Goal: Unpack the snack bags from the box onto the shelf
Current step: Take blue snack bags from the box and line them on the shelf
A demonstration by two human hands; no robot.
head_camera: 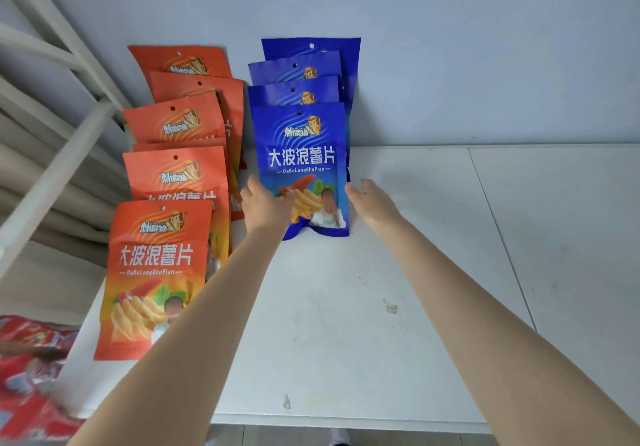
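Several blue snack bags stand upright in a row on the white shelf (415,272), leaning back toward the wall. The front blue snack bag (301,154) has my hands on either side of it. My left hand (265,204) grips its lower left edge, thumb lying over the front. My right hand (372,199) rests with straight fingers against its lower right edge. To the left stands a row of several orange snack bags, the nearest orange bag (156,272) close to the shelf's front edge.
A blurred red package or box (27,369) lies below the shelf at the bottom left. White metal frame bars (52,175) slant across the left side. The blue-grey wall (485,64) backs the shelf, whose right half is bare white surface.
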